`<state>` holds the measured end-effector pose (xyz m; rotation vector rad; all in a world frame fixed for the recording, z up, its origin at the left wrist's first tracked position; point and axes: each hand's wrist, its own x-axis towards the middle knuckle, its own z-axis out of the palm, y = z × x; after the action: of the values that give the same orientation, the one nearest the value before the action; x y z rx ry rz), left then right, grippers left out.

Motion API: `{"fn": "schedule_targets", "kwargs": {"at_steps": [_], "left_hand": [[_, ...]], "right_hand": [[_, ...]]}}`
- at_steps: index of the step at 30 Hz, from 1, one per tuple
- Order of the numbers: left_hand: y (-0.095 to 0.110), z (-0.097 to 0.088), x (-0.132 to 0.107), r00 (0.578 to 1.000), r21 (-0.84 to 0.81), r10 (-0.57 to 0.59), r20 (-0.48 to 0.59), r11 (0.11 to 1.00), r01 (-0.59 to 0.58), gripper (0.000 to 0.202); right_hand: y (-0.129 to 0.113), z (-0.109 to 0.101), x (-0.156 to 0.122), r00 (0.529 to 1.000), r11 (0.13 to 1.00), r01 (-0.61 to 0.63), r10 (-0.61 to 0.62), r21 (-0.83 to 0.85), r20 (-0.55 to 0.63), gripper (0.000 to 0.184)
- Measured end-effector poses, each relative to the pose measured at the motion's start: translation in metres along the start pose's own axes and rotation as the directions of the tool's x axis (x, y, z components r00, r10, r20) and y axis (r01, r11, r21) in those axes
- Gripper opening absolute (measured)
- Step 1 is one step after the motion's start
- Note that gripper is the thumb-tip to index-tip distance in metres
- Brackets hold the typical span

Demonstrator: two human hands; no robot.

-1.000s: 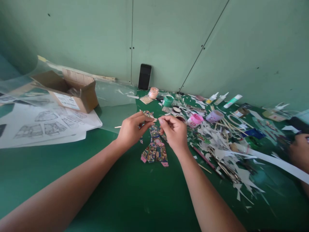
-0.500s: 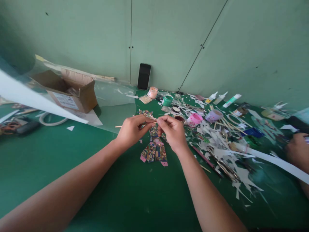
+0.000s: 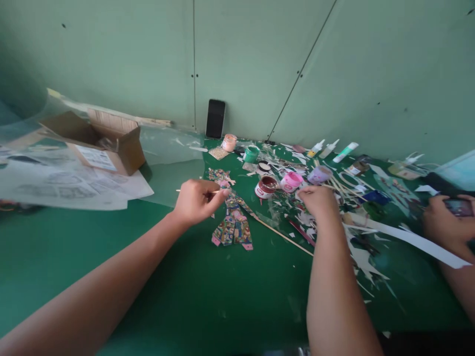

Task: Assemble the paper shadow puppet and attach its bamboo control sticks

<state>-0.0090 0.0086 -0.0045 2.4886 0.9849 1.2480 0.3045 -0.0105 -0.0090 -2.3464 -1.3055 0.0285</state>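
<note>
While one box (image 3: 111,141) sits far left on the table (image 3: 111,277), one puppet (image 3: 233,225) lies flat just beside the left hand (image 3: 196,200), which pinches one thin stick (image 3: 179,190) over the puppet's upper part. Five paint pots (image 3: 266,187) stand behind it. The right hand (image 3: 319,200) curls over scraps (image 3: 361,257), and its grip is hidden.

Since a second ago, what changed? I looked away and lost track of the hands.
The right hand came off the thin stick and moved right to the paper scraps. The left hand keeps its grip on the thin stick; the paper puppet stays flat.
</note>
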Motion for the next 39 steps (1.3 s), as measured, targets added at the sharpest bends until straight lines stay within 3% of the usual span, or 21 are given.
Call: {"fn": "schedule_targets", "kwargs": {"at_steps": [4, 10, 21, 30, 39], "left_hand": [[0.0, -0.001, 0.0, 1.0, 0.013, 0.004, -0.007, 1.0, -0.004, 0.055], [0.002, 0.001, 0.001, 0.999, 0.04, -0.023, 0.036, 0.999, 0.022, 0.054], [0.004, 0.004, 0.002, 0.991, 0.088, -0.046, 0.128, 0.996, 0.035, 0.046], [0.003, 0.006, 0.002, 0.991, 0.067, -0.065, 0.12, 0.996, 0.057, 0.047], [0.003, 0.007, 0.002, 0.986, 0.05, -0.098, 0.135, 0.994, 0.092, 0.048]], "right_hand": [[-0.011, 0.013, -0.005, 0.995, 0.997, 0.069, -0.067, -0.028, 0.07, 0.02], [-0.022, 0.02, -0.011, 0.992, 0.996, 0.015, -0.003, -0.091, 0.127, 0.017], [-0.026, 0.028, -0.013, 0.989, 0.989, 0.128, -0.121, -0.075, 0.087, 0.021], [-0.026, 0.021, -0.016, 0.996, 0.992, 0.009, 0.002, -0.124, 0.086, 0.024], [-0.03, 0.022, -0.015, 0.993, 0.992, 0.111, -0.108, -0.066, 0.053, 0.023]]}}
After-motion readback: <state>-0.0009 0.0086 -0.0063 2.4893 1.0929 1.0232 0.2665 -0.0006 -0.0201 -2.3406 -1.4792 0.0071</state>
